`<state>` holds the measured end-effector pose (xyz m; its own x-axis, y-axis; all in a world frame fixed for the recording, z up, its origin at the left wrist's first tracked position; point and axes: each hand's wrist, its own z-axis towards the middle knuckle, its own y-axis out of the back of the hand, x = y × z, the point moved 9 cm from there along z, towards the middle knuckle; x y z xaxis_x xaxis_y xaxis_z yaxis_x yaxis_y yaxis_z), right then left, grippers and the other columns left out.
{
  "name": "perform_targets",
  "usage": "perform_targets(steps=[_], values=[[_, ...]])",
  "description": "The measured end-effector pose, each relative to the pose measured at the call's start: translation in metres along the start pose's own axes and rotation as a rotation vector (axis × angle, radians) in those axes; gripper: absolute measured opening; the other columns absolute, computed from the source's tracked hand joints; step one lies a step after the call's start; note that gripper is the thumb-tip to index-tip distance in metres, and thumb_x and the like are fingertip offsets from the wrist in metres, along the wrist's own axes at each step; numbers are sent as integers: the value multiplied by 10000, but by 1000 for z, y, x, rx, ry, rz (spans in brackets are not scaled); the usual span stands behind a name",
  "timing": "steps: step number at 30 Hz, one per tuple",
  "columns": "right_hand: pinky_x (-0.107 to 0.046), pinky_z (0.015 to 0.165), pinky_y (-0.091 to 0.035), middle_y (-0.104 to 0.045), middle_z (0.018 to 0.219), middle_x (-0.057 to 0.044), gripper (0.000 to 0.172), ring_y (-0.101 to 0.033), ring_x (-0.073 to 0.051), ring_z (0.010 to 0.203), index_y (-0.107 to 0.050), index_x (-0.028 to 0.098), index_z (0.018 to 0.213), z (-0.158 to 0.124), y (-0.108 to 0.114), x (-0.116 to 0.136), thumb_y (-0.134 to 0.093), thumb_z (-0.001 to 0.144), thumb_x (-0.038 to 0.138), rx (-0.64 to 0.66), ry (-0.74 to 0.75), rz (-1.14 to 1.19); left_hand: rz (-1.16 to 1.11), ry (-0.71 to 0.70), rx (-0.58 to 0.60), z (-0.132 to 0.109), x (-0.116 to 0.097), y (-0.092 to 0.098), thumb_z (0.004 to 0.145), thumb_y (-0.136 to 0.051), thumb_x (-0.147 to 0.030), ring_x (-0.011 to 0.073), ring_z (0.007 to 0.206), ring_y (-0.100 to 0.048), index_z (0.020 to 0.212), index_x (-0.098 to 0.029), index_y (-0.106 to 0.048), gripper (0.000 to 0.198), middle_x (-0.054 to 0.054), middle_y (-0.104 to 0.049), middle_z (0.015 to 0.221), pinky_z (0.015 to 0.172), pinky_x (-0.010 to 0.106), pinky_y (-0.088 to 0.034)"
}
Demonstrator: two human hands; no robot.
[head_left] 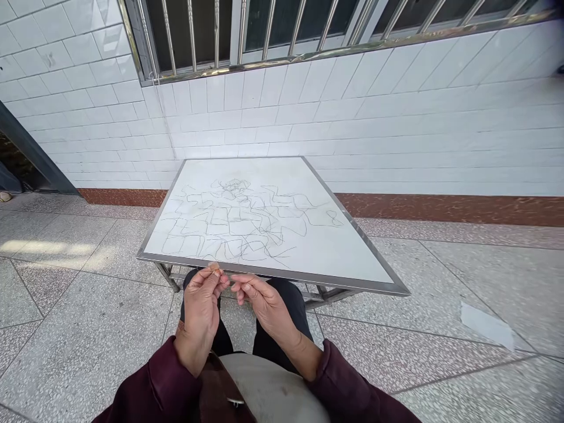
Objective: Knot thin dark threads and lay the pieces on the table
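Observation:
Both hands are raised in front of my lap, at the near edge of a white-topped table (343,252). The thumb and fingers of my left hand (203,305) are pinched together; whatever they hold is too small to make out. Just to its right, my right hand (264,302) pinches as well, its fingertips pointing at the left ones with a narrow gap between. Anything held there is too fine to see. Many thin dark wavy lines (229,220) spread over the tabletop, tangled near the back; I cannot tell whether they are loose strands or drawn marks.
A grey metal rim and legs (326,296) carry the table, which stands by a white tiled wall (396,135). Above are window bars (267,29). A pale flat piece (487,326) lies on the speckled floor (101,329) to the right. My knees reach under the table edge.

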<state>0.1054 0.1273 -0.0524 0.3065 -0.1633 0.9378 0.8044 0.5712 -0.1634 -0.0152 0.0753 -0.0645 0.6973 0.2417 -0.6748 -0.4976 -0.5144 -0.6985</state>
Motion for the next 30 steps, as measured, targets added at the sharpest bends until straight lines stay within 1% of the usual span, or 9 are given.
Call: perform_targets(steps=[4, 7, 10, 12, 15, 18, 21, 25, 30], values=[[-274, 593, -535, -624, 801, -23, 351, -577, -126, 645, -653, 230, 1226, 1, -1, 4, -495, 974, 418, 80, -84, -56, 66, -50, 8, -8, -7, -2, 635, -860, -210, 129, 684, -682, 746, -144, -716, 194, 32, -724, 836, 732, 294, -544], [-262, 565, -524, -627, 735, 0, 354, -563, -120, 600, -601, 212, 1247, 2, 2, 9, -527, 960, 406, 89, -108, -75, 121, -60, 17, -11, -10, -5, 622, -868, -234, 133, 657, -680, 749, -147, -729, 208, 37, -729, 843, 701, 300, -546], [-261, 554, -530, -643, 711, 3, 227, -575, -122, 582, -620, 218, 1089, 2, 7, 20, -530, 960, 381, 46, -45, -144, 167, -52, 38, -13, -11, -10, 617, -870, -247, 136, 653, -677, 744, -146, -740, 207, 41, -732, 831, 683, 299, -551], [-270, 578, -547, -674, 776, -20, 196, -609, -130, 619, -646, 221, 1013, 1, 7, 31, -511, 969, 356, 15, 38, -272, 196, -43, 38, -14, -11, -11, 606, -875, -243, 140, 659, -680, 743, -146, -749, 210, 44, -737, 830, 689, 301, -560], [-299, 675, -572, -707, 898, -49, 212, -658, -159, 759, -681, 237, 1041, -1, 2, 49, -483, 983, 289, 7, 164, -514, 249, -47, 53, -14, -11, -12, 596, -880, -247, 135, 652, -673, 750, -144, -764, 219, 48, -743, 816, 685, 291, -568], [-315, 738, -571, -711, 909, -48, 249, -656, -172, 828, -695, 248, 1054, -3, -4, 60, -456, 989, 218, 41, 242, -682, 296, -71, 91, -14, -11, -13, 626, -864, -255, 132, 667, -669, 757, -145, -771, 194, 52, -748, 829, 696, 278, -571], [-307, 729, -571, -702, 910, -53, 279, -649, -169, 825, -692, 240, 1081, -3, -4, 63, -436, 989, 181, 63, 268, -745, 334, -76, 120, -15, -10, -13, 659, -845, -259, 143, 696, -680, 772, -146, -776, 173, 59, -750, 843, 722, 282, -575], [-296, 722, -570, -685, 903, -59, 306, -644, -170, 829, -701, 234, 1078, -3, -4, 60, -426, 978, 144, 86, 283, -801, 368, -75, 148, -15, -7, -13, 685, -829, -264, 145, 720, -681, 794, -145, -779, 168, 67, -752, 865, 743, 282, -573], [-278, 692, -566, -660, 879, -56, 329, -633, -159, 789, -703, 242, 1082, -4, -7, 57, -418, 973, 120, 111, 300, -862, 403, -66, 164, -14, -5, -14, 690, -824, -277, 147, 713, -681, 811, -141, -774, 189, 69, -753, 846, 754, 293, -569]])
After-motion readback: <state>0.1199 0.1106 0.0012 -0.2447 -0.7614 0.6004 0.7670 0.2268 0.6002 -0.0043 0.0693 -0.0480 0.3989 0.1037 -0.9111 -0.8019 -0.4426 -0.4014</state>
